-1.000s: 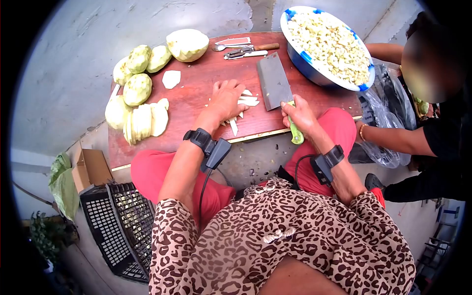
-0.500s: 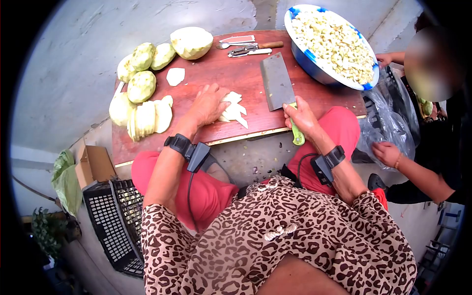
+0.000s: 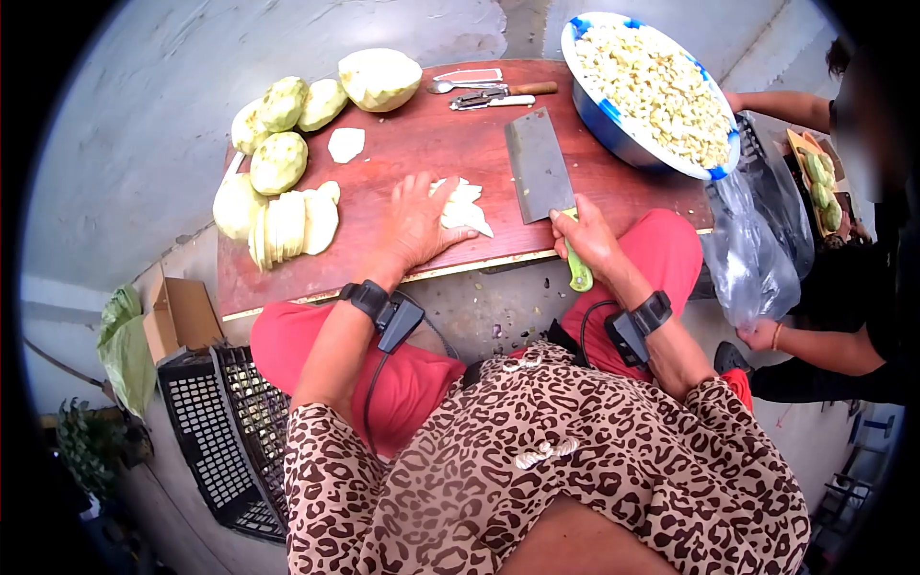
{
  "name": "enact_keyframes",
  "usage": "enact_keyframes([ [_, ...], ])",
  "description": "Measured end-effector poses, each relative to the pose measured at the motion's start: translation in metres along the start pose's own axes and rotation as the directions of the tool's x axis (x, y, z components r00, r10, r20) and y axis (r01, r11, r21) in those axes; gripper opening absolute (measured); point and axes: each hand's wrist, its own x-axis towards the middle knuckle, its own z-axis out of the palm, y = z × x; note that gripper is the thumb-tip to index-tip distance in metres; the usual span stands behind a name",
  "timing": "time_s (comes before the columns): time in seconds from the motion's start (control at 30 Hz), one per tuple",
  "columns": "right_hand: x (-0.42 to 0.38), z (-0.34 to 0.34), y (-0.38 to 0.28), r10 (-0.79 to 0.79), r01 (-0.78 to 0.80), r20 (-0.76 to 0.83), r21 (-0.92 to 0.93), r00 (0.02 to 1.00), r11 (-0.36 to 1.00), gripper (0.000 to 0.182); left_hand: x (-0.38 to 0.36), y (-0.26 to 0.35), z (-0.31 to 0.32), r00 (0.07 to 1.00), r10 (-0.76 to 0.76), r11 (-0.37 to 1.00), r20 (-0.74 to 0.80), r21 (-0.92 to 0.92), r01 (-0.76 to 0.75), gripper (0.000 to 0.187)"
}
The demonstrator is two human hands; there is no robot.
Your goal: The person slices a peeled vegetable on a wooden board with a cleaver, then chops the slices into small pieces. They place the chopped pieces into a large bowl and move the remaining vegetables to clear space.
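My right hand (image 3: 586, 235) grips the green handle of a cleaver (image 3: 540, 163), whose broad blade rests flat over the red wooden table. Spread on the tabletop is my left hand (image 3: 420, 222), its thumb and fingers apart beside a small heap of pale cut pieces (image 3: 462, 206). The thumb touches the heap's near side. One pale flat slice (image 3: 346, 145) lies alone farther back. At the left, a row of slices (image 3: 292, 228) leans together next to several peeled pale-green vegetables (image 3: 279, 163), with a large cut one (image 3: 380, 80) behind.
A blue-and-white basin (image 3: 623, 131) full of chopped pieces stands at the back right. Peelers and a spoon (image 3: 491, 96) lie near the far edge. To the right, another person's hand (image 3: 760, 335) holds a clear plastic bag (image 3: 752, 259). A black crate (image 3: 216, 431) sits on the floor, lower left.
My left hand has spread its fingers and thumb, and the cut pieces have gathered closer together. The cleaver barely moved. The other person's lower hand has shifted down with the bag.
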Motion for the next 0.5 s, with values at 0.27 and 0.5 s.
enact_keyframes([
  [0.27,-0.002,0.004,0.002,-0.01,0.009,-0.011,-0.024,1.0,1.0,0.016,0.01,0.045,0.034,0.86,-0.474,0.879,-0.189,-0.045,0.474,0.067],
  [0.5,-0.006,0.012,-0.009,-0.138,0.107,-0.059,-0.373,0.989,0.922,0.02,0.004,0.054,0.04,0.846,-0.452,0.885,-0.284,-0.029,0.464,0.083],
])
